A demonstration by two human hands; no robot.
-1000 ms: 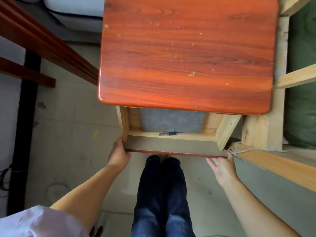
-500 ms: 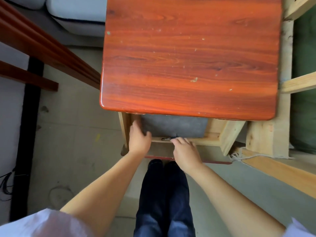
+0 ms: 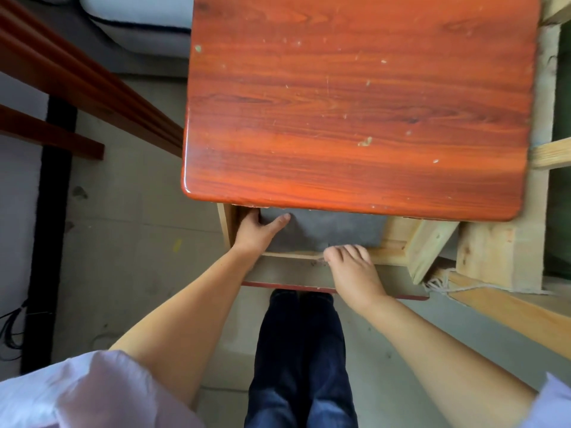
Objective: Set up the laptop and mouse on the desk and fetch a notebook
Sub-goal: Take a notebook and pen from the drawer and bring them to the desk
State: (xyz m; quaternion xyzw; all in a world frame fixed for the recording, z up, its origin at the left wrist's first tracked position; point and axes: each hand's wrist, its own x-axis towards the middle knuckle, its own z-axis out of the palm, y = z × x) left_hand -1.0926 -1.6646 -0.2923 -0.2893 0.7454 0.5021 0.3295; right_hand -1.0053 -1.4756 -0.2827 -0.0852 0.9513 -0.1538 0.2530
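Note:
A flat grey laptop (image 3: 336,230) lies in the open drawer (image 3: 394,247) under the red-brown desk top (image 3: 355,103); its far part is hidden beneath the desk. My left hand (image 3: 256,234) holds the laptop's left edge, thumb on top and fingers tucked around the side. My right hand (image 3: 355,273) is curled over the laptop's near edge, at the drawer's front panel (image 3: 287,271). The desk top is bare apart from small pale specks.
A pale wooden frame (image 3: 500,254) and green fabric (image 3: 560,211) stand close on the right. Dark red rails (image 3: 77,84) run diagonally on the left, with black cables (image 3: 12,329) on the floor. A white cushion (image 3: 145,23) lies beyond. My legs (image 3: 301,350) stand below the drawer.
Both hands left the ends of the drawer front and went into the drawer onto the grey laptop. My left hand has since slid further in along its left edge.

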